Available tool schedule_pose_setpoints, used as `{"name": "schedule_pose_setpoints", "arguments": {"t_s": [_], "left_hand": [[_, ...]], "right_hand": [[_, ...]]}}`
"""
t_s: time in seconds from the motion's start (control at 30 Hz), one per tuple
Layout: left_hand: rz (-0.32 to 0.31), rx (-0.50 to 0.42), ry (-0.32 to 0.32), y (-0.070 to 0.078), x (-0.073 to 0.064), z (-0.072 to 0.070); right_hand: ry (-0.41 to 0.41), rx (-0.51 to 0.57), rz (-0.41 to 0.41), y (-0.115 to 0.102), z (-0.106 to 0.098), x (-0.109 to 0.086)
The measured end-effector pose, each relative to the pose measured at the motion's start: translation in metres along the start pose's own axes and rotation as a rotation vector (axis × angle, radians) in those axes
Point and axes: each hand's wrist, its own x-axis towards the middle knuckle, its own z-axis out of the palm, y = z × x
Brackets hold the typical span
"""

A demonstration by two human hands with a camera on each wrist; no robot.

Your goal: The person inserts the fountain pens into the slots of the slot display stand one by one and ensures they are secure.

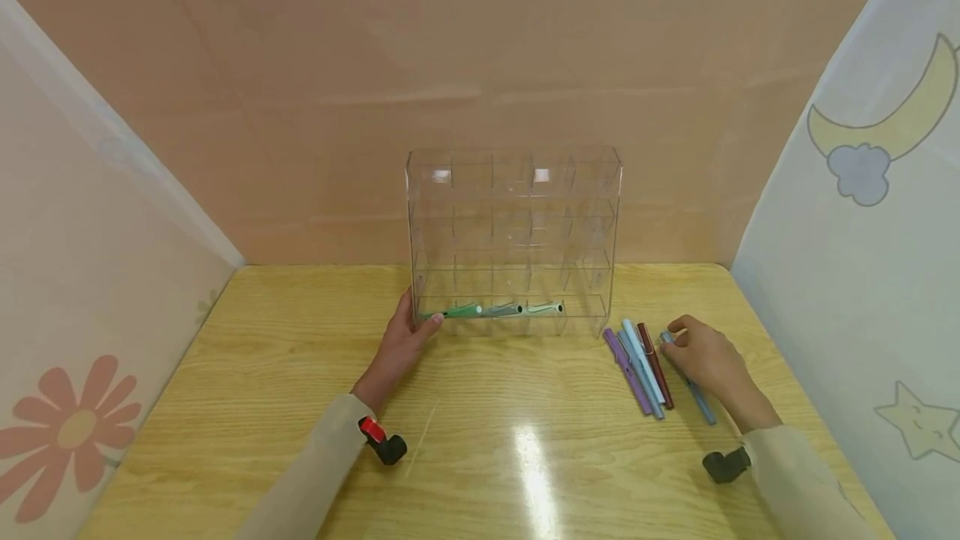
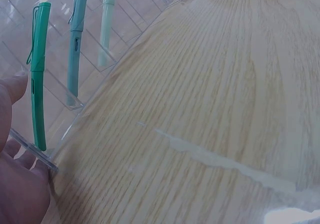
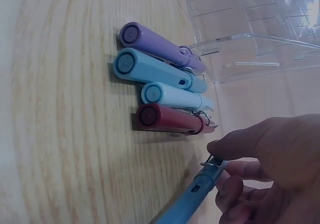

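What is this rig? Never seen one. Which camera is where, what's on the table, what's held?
No robot: just a person, bare-handed. The wide picture is from a head camera, the close ones from wrist cameras. On the table, a clear rack holds a green pen, teal pen and pale green pen in its bottom row. To its right lie a purple pen, blue pen, pale blue pen and dark red pen. The left hand grips the rack's lower left corner; the right hand pinches another blue pen.
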Motion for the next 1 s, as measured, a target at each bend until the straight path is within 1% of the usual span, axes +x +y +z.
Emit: {"name": "schedule_pose_setpoints", "arguments": {"t_s": [0.37,0.6,1.0], "left_hand": [[-0.007,0.001,-0.003,0.001,-0.002,0.0],[0.003,-0.001,0.0,0.001,-0.001,0.0],[0.015,0.001,0.003,-0.001,0.0,0.001]], "right_hand": [[0.046,-0.008,0.003,-0.003,-0.006,-0.005],[0.112,-0.008,-0.021,-0.003,-0.009,-0.009],[0.171,0.002,-0.054,-0.006,-0.015,-0.014]]}}
